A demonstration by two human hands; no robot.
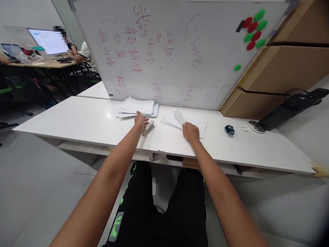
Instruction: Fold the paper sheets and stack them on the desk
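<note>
My left hand (140,122) is open, its fingers stretched apart at the near edge of a stack of paper (137,105). Just right of that hand, a pale, narrow thing that looks like a stapler (148,128) lies on the white desk (95,120); whether the fingers touch it I cannot tell. My right hand (191,132) pinches the curled-up corner of a paper sheet (179,117). Under it, several loose sheets (200,122) lie slightly fanned out on the desktop.
A whiteboard (164,58) with red writing and round magnets (259,14) stands behind the desk. To the right are cardboard boxes (288,68), a small dark-blue object (229,129), white earphones (243,129) and a black bottle (288,108). A person sits by a monitor (48,41) far left.
</note>
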